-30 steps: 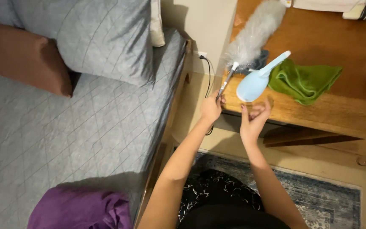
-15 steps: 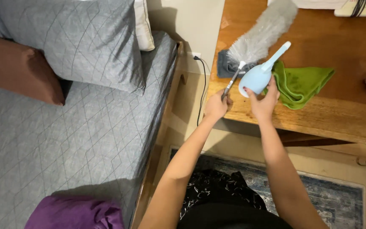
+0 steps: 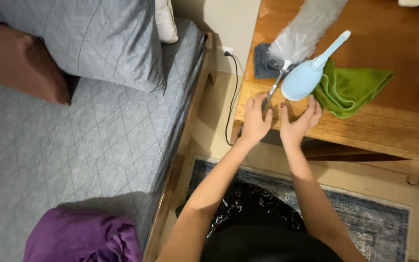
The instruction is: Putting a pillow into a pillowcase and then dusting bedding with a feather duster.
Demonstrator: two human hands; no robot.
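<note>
Duster (image 3: 306,29) top is cut off; hands (image 3: 255,119) hide its handle end.

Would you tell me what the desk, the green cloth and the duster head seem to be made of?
The desk looks like varnished wood: warm brown, visible grain, slight sheen. The green cloth seems a soft, matte fabric, perhaps microfibre, lying in folds. The duster head looks like fluffy grey fibres, probably synthetic, though feathers cannot be ruled out.
</note>
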